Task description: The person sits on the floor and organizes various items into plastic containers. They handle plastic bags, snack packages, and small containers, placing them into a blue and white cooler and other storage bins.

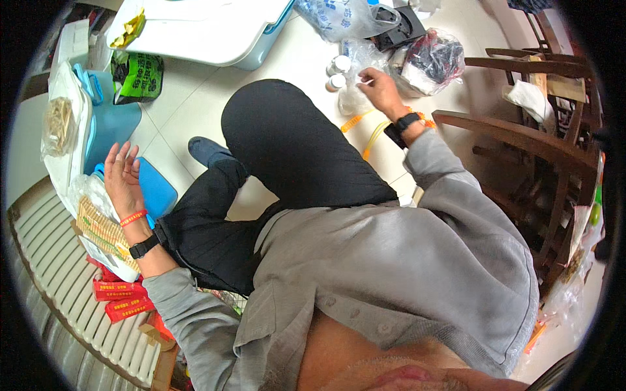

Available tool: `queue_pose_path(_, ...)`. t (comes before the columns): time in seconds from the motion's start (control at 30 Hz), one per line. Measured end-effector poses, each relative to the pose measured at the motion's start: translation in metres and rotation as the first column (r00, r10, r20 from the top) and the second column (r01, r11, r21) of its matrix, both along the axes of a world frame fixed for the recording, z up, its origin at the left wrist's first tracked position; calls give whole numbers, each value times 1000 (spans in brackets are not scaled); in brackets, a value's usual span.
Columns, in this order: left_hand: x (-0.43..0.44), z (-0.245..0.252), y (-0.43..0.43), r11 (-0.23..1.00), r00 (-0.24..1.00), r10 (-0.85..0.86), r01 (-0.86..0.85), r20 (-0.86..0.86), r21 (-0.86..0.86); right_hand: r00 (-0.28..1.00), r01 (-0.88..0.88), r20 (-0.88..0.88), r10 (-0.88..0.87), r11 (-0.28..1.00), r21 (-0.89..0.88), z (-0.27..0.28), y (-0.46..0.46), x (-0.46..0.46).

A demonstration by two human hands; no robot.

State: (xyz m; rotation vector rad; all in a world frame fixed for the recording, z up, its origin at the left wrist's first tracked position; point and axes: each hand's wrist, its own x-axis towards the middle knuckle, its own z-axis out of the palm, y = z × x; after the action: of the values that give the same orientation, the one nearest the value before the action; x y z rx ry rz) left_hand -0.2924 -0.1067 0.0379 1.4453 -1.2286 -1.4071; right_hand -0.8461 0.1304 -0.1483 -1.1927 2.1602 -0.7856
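Observation:
My left hand [123,176] is raised at the left, palm up and fingers spread, with nothing in it. It hovers by a light-blue storage bin [115,119] with a white lid and a bright blue plastic piece [155,188]. My right hand [384,93] reaches out over the floor, fingers curled with a gap between thumb and forefinger. Close to those fingertips stand two white-capped bottles [337,73], by a clear plastic bag [353,100]. Whether the fingers touch the bag, I cannot tell.
A white-lidded blue bin [195,34] bears yellow peel-like scraps [129,30]. Beside it sits a green and black bag [137,78]. Plastic-wrapped items [433,61] and a black plastic tray [398,29] lie ahead. Dark wooden furniture [518,137] borders my right, red packets [120,291] my left.

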Motion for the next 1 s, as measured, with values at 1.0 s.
queue_pose_path(1.0, -195, 37, -14, 889, 887, -454, 446, -87, -102, 888, 199, 459, 14, 889, -412, 220, 59, -55)
